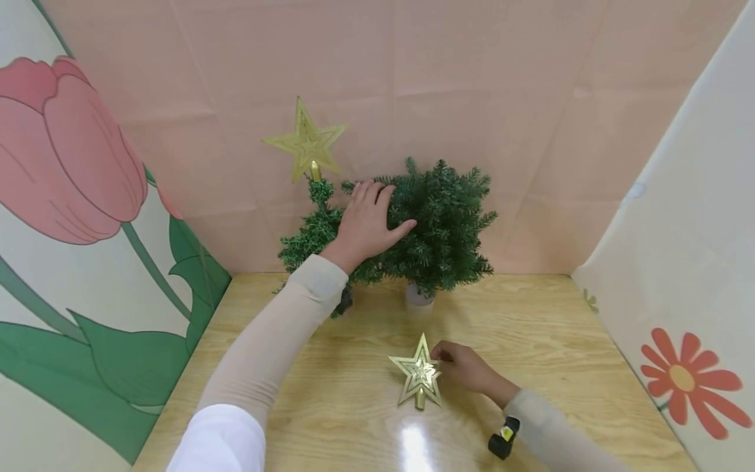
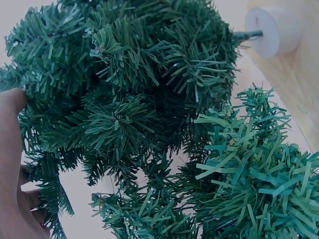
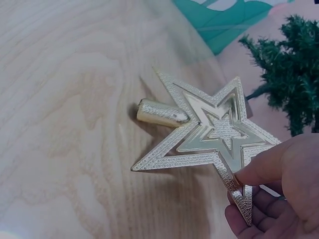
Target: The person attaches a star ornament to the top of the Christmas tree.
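Left fingers (image 1: 370, 193) high at tree (image 1: 445, 229), right fingers (image 3: 269, 205) round star (image 1: 421, 371)

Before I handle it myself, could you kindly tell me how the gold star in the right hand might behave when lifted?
The gold star looks thin with cut-out gaps, so probably light. Its points look straight though the right hand pinches just one, suggesting stiffness. Its shiny finish may be slippery.

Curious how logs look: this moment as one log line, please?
left hand: at bushy dark-green artificial tree | right hand: pinches shiny gold openwork star | second gold star: atop lighter-green tree
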`<act>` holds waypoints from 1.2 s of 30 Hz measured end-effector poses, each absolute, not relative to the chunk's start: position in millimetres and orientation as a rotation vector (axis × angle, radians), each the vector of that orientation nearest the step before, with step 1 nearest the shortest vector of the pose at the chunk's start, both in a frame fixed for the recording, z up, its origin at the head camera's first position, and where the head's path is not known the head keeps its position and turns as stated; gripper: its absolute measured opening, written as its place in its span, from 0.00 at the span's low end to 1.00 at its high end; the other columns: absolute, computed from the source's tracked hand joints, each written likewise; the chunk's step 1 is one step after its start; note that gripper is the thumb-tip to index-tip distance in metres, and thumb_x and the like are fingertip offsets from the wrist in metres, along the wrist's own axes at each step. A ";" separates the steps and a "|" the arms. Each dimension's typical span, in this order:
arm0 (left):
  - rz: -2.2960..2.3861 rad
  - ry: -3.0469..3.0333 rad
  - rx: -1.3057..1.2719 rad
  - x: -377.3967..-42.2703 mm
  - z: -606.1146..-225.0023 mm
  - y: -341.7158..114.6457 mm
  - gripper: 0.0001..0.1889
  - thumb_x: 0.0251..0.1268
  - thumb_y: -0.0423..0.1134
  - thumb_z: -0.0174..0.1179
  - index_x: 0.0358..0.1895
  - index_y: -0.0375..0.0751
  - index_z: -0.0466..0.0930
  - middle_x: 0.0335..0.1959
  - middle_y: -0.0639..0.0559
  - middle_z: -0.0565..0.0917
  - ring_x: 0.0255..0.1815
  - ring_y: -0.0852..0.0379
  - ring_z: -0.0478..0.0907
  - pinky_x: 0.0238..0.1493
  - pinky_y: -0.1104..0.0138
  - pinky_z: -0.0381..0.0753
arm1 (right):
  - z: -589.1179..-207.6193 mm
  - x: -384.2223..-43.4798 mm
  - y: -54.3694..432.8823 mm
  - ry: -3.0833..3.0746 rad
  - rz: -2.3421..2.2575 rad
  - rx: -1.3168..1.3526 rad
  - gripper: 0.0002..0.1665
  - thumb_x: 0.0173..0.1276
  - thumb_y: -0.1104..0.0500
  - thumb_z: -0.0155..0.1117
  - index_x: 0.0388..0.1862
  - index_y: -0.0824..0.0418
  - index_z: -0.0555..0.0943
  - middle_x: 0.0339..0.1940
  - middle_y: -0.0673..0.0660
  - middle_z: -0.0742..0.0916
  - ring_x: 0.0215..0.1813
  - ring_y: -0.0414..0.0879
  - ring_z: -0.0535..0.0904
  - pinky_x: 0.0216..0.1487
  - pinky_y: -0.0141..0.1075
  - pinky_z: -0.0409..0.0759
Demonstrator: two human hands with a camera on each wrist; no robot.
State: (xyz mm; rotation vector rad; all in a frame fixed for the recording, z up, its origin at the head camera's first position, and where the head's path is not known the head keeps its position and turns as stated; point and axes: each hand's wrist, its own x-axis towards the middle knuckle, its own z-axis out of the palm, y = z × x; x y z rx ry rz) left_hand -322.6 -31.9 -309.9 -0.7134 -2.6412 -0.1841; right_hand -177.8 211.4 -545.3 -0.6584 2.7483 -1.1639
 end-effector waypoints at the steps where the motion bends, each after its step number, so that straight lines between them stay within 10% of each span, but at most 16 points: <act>1: -0.185 -2.643 -0.713 -322.7 -310.1 -32.0 0.49 0.62 0.78 0.36 0.76 0.44 0.56 0.70 0.45 0.62 0.76 0.45 0.49 0.76 0.55 0.34 | -542.6 -177.3 211.6 2.740 -1.172 -0.668 0.08 0.65 0.73 0.59 0.40 0.63 0.79 0.37 0.55 0.84 0.40 0.46 0.80 0.39 0.36 0.80; 36: -0.168 -2.640 -0.703 -319.4 -308.0 -31.9 0.48 0.62 0.76 0.39 0.75 0.44 0.57 0.70 0.45 0.63 0.76 0.45 0.49 0.76 0.55 0.34 | -394.4 -169.2 212.3 2.821 -0.914 -0.972 0.09 0.70 0.69 0.60 0.44 0.56 0.80 0.42 0.49 0.84 0.48 0.44 0.81 0.49 0.43 0.81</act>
